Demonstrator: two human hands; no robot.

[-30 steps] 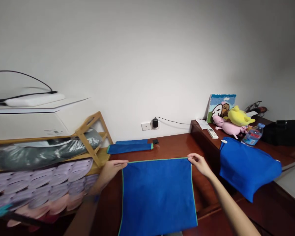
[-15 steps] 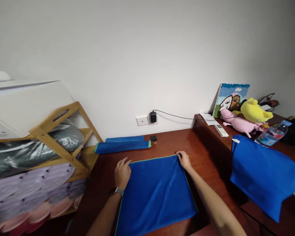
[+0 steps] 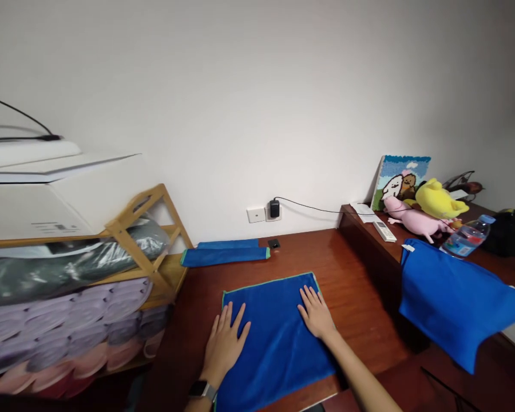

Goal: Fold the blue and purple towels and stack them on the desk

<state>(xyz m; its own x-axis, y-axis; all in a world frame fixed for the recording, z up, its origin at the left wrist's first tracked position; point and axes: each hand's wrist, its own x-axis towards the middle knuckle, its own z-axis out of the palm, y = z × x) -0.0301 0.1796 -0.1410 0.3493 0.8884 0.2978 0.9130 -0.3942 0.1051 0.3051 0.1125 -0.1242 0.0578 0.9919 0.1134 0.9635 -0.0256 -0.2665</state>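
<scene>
A blue cloth with a green hem (image 3: 274, 337) lies spread flat on the dark wooden table (image 3: 352, 297) in front of me. My left hand (image 3: 225, 343) rests palm down on the cloth's left edge, fingers stretched out and apart. My right hand (image 3: 315, 312) lies flat on the cloth's right part, fingers straight and pointing away. Neither hand holds anything. Farther back near the wall lie two folded blue cloths (image 3: 225, 253), side by side.
A wooden rack (image 3: 154, 246) with bagged grey and lilac bundles stands at left, a white box on top. At right, a raised ledge carries a draped blue cloth (image 3: 455, 297), a water bottle (image 3: 466, 240), plush toys (image 3: 424, 209), a remote (image 3: 384, 230) and a picture.
Both hands have let go of the cloth's far corners and moved back toward me, now lying flat on it. The cloth sits lower and flatter on the table.
</scene>
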